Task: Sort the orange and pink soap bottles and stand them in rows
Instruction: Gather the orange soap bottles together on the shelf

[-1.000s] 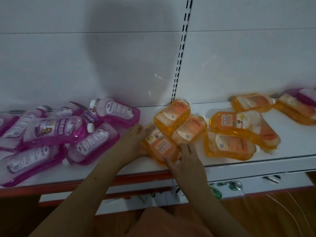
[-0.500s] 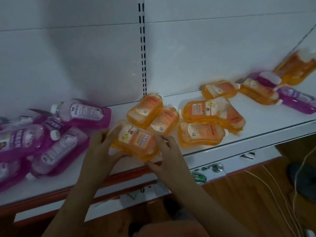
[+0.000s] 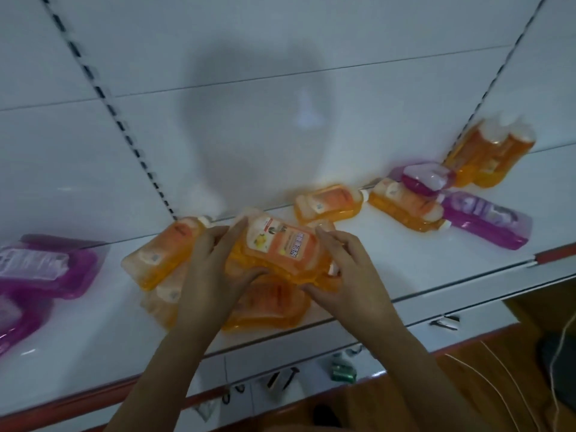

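Note:
My left hand [image 3: 215, 269] and my right hand [image 3: 346, 269] grip an orange soap bottle [image 3: 280, 244] from both ends, above a heap of orange bottles [image 3: 268, 304] on the white shelf [image 3: 93, 338]. Another orange bottle [image 3: 162, 254] lies flat to the left, one more [image 3: 328, 202] near the back wall. Pink bottles [image 3: 46, 266] lie at the far left. At the right an orange bottle [image 3: 405, 207] lies with a pink one [image 3: 425, 179] on top, a pink bottle [image 3: 483, 222] beside it. Orange bottles [image 3: 489, 154] stand upright at the far right.
The shelf has a red front edge [image 3: 554, 255] and slotted uprights [image 3: 124, 132] in the white back wall. Below, a lower shelf holds metal hooks [image 3: 280, 378] and a green item [image 3: 343, 367]. White cables [image 3: 505, 378] lie on the wooden floor.
Both hands have lifted the orange bottle off the shelf and carried it right, over the heap of orange bottles. The view has swung to the right.

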The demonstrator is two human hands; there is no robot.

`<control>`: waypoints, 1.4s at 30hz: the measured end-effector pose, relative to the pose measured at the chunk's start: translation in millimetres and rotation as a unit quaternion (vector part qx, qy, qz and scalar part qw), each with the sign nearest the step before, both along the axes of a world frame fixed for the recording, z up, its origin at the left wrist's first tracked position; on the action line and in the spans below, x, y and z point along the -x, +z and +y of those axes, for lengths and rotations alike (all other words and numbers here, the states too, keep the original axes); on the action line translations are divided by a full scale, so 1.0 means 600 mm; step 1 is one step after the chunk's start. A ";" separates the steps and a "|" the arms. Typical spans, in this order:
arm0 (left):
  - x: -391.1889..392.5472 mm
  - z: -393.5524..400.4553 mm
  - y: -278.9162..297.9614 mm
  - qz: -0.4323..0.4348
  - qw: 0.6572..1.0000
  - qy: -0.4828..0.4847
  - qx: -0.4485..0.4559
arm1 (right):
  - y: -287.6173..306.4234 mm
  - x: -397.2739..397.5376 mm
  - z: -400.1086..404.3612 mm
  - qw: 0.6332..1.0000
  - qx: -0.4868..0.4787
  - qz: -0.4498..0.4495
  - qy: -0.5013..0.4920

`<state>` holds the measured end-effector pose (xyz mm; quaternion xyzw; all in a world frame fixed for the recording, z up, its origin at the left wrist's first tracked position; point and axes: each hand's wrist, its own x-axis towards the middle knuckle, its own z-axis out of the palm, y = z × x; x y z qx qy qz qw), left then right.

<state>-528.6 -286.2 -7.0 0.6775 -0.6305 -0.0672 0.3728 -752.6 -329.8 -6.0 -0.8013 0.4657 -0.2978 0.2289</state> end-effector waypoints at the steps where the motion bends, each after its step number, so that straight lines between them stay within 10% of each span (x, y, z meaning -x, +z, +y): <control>1: 0.032 -0.023 -0.001 0.005 1.000 -0.008 0.000 | 0.000 0.033 -0.018 1.000 -0.004 -0.011 -0.009; 18: 0.297 -0.231 -0.013 -0.102 0.954 -0.160 -0.231 | -0.096 0.279 -0.164 0.989 -0.084 0.058 -0.110; 23: 0.264 -0.205 0.011 -0.015 0.992 -0.063 -0.109 | -0.055 0.250 -0.181 0.984 -0.038 0.141 -0.099; 31: 0.126 -0.066 0.022 0.076 0.990 0.115 0.034 | 0.049 0.025 -0.189 0.996 0.021 -0.084 0.019; 42: -0.050 0.057 -0.052 0.181 0.879 0.440 -0.037 | 0.023 -0.364 -0.205 0.957 -0.182 0.101 0.205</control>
